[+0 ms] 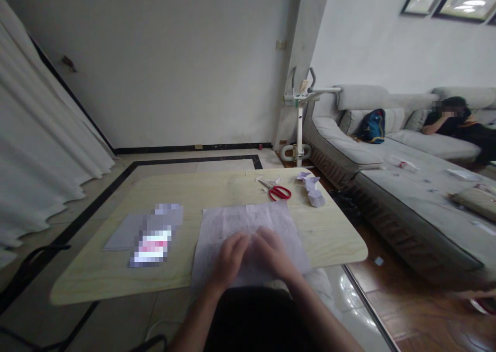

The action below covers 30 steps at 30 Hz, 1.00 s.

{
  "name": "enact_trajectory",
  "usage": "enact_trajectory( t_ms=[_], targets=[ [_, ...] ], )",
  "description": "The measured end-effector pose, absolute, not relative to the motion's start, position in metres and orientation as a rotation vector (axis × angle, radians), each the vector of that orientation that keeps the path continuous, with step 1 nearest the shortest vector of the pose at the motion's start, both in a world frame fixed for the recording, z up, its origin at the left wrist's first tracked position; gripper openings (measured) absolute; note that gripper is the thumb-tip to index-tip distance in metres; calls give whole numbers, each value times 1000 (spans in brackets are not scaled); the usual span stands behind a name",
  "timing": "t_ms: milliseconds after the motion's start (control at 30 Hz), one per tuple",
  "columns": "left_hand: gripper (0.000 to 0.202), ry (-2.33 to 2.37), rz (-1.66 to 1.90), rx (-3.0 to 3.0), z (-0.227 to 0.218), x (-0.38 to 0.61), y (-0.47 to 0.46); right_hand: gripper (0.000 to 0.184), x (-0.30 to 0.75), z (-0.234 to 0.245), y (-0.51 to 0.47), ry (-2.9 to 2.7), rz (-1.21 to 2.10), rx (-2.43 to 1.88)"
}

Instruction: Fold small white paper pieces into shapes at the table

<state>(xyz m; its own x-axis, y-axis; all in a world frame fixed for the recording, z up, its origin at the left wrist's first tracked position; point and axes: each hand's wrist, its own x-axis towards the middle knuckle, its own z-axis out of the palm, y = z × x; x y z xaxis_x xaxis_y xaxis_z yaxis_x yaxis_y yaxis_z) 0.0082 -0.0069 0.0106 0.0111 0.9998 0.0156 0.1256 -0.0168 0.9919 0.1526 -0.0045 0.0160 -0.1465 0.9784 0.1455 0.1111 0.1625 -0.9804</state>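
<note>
A large printed sheet of paper with fold creases lies spread at the front of the pale wooden table, its near edge by my body. My left hand rests on the paper, fingers stretched forward. Close beside it, my right hand is over the same sheet, its fingers smeared by motion. Beyond the sheet are red-handled scissors with small paper scraps around the blades. Folded paper pieces sit at the table's far right corner.
Left on the table are white sheets and a pixelated, bright-screened object. A grey sofa stands to the right, with a blue backpack and a seated person. White exercise equipment stands behind the table.
</note>
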Motion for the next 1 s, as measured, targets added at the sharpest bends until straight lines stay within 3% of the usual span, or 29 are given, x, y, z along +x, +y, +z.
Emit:
enact_trajectory(
  t_ms=[400, 1000],
  targets=[
    [33, 1126, 1105, 1453, 19, 9, -6, 30, 151, 13, -4, -1537, 991, -1153],
    [32, 1121, 1119, 1351, 21, 9, -9, 31, 149, 11, -2, -1313, 1204, -1150]
  ],
)
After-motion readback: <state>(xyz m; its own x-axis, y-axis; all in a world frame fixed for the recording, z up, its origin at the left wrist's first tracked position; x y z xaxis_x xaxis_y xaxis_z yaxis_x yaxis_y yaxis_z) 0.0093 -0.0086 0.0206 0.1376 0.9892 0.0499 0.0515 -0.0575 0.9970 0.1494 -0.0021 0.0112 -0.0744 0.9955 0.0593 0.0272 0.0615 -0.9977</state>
